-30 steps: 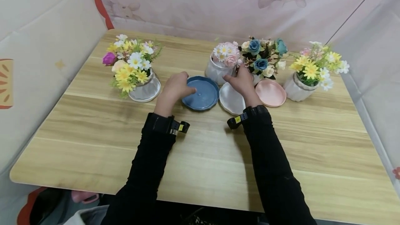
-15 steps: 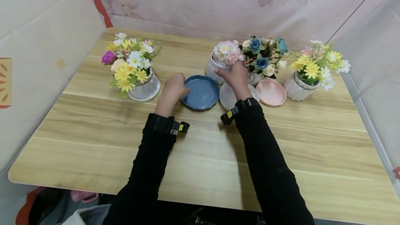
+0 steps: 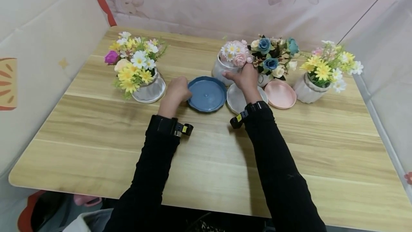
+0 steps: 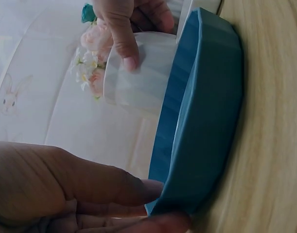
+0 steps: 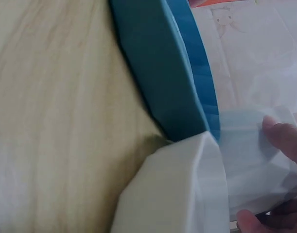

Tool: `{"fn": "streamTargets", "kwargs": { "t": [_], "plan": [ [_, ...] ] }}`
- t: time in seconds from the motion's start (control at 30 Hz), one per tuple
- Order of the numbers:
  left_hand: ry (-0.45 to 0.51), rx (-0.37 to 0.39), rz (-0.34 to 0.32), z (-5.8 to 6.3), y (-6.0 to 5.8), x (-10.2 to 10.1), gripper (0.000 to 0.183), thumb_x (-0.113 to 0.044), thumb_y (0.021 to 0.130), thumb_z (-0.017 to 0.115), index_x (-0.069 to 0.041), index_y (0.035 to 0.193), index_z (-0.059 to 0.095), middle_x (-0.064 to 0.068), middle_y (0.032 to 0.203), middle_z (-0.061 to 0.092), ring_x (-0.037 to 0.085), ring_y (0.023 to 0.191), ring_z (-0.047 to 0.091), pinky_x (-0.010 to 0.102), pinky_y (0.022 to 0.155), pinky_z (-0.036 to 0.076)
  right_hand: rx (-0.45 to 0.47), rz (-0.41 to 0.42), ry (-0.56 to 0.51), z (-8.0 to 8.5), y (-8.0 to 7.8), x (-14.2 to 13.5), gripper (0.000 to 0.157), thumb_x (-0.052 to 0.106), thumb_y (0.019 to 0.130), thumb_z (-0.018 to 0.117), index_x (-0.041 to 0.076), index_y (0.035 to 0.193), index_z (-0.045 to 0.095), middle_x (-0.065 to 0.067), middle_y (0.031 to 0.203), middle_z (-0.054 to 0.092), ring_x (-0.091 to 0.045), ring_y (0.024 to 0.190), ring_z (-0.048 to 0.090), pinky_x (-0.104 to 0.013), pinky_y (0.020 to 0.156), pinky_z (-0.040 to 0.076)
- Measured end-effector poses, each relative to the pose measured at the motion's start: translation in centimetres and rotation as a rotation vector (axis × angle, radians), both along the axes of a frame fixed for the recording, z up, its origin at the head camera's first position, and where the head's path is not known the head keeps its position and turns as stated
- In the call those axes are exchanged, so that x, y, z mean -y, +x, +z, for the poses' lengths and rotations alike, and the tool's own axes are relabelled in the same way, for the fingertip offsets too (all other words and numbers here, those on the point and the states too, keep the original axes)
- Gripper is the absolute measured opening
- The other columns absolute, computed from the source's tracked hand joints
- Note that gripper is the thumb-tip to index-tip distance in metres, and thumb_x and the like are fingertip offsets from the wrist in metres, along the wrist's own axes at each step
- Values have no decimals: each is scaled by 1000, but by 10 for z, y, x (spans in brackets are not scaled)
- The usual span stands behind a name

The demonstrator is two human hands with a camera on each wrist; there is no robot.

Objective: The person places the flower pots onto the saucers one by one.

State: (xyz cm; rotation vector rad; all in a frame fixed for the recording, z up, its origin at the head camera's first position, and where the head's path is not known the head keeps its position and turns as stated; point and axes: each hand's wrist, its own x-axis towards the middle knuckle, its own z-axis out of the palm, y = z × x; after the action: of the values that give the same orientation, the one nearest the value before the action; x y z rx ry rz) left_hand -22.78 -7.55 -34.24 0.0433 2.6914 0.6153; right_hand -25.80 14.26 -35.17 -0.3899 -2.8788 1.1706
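Observation:
A blue scalloped saucer (image 3: pixel 207 95) lies on the wooden table, its left rim pinched between the thumb and fingers of my left hand (image 3: pixel 175 94). Just behind it stands a white faceted flowerpot (image 3: pixel 220 70) with pink and white flowers (image 3: pixel 236 53). My right hand (image 3: pixel 245 81) grips this pot from the right; in the left wrist view its thumb (image 4: pixel 130 62) presses on the pot's side, and the right wrist view shows fingertips lower on it. Under my right wrist is a white saucer (image 3: pixel 235 101), partly hidden, right beside the blue one.
A pink saucer (image 3: pixel 280 95) lies to the right, before a pot of blue and cream roses (image 3: pixel 269 63). Farther right stands a white pot (image 3: pixel 310 90) with yellow flowers. At the left, another flowerpot (image 3: pixel 149 85) sits on its own white saucer. A fabric wall (image 3: pixel 193 3) rises behind the table.
My right hand has shifted left from near the roses onto the pot with pink flowers. The left thumb has drawn back from over the blue saucer to its rim.

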Motion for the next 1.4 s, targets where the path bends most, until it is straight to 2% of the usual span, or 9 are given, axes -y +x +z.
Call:
{"fn": "streamTargets", "kwargs": {
  "t": [0.17, 0.27, 0.43, 0.57, 0.63, 0.83, 1.03, 1.23, 1.4],
  "plan": [
    [4, 26, 24, -1, -1, 2, 12, 0, 83, 53, 3, 91, 61, 15, 86, 60, 22, 63, 63, 25, 52, 47, 5, 25, 6, 0, 1, -1, 85, 48, 70, 78, 5, 134, 42, -15, 130, 49, -28, 119, 46, -37, 94, 39],
    [16, 36, 26, -3, -1, 2, 12, 1, 84, 52, 4, 92, 61, 15, 83, 60, 21, 61, 63, 24, 49, 47, 15, 23, 0, 0, 2, -2, 86, 49, 70, 77, 5, 135, 41, -15, 132, 48, -28, 120, 44, -37, 95, 39],
    [37, 59, 21, -3, -2, 2, 16, 1, 84, 53, 4, 99, 60, 16, 90, 60, 22, 66, 62, 26, 54, 48, 25, -2, -10, -1, 4, -3, 86, 50, 70, 77, 3, 133, 43, -16, 132, 47, -28, 120, 44, -36, 94, 39],
    [79, 52, 1, 0, -2, 6, 35, 0, 82, 55, 4, 118, 55, 18, 110, 58, 22, 69, 63, 28, 63, 49, 19, -4, 7, -2, 5, -4, 85, 51, 70, 76, 2, 132, 43, -17, 132, 47, -28, 120, 44, -37, 94, 39],
    [121, 50, -6, 3, -1, 8, 44, 2, 82, 55, 4, 125, 50, 19, 112, 57, 22, 70, 64, 29, 65, 49, 16, 1, 17, -2, 5, -4, 84, 50, 72, 75, 2, 132, 43, -17, 132, 47, -29, 120, 44, -37, 95, 39],
    [221, 36, 16, 12, 2, 11, 49, 2, 81, 53, 2, 130, 47, 16, 88, 65, 26, 68, 67, 30, 62, 47, 10, 9, 39, -2, 4, -4, 80, 46, 75, 74, 2, 134, 43, -15, 133, 47, -29, 121, 43, -37, 97, 37],
    [245, 54, 29, 17, 3, 10, 48, 3, 81, 54, 3, 128, 48, 18, 97, 62, 27, 69, 67, 31, 64, 50, 15, 10, 43, -4, 2, -5, 81, 47, 74, 75, 3, 134, 42, -15, 133, 47, -28, 122, 43, -36, 98, 36],
    [272, 61, 60, 16, 2, 14, 48, 1, 83, 53, 2, 130, 46, 17, 89, 65, 28, 71, 67, 30, 64, 48, 15, 20, 48, -4, 2, -6, 83, 49, 73, 75, 3, 134, 43, -16, 132, 48, -29, 120, 44, -37, 97, 37],
    [286, 32, 106, 14, 0, 18, 47, -3, 86, 52, 2, 131, 43, 19, 87, 66, 28, 72, 67, 29, 62, 46, 13, 20, 34, -5, 3, -5, 83, 48, 74, 74, 5, 136, 40, -15, 134, 46, -28, 123, 42, -36, 99, 35]
  ]
}}
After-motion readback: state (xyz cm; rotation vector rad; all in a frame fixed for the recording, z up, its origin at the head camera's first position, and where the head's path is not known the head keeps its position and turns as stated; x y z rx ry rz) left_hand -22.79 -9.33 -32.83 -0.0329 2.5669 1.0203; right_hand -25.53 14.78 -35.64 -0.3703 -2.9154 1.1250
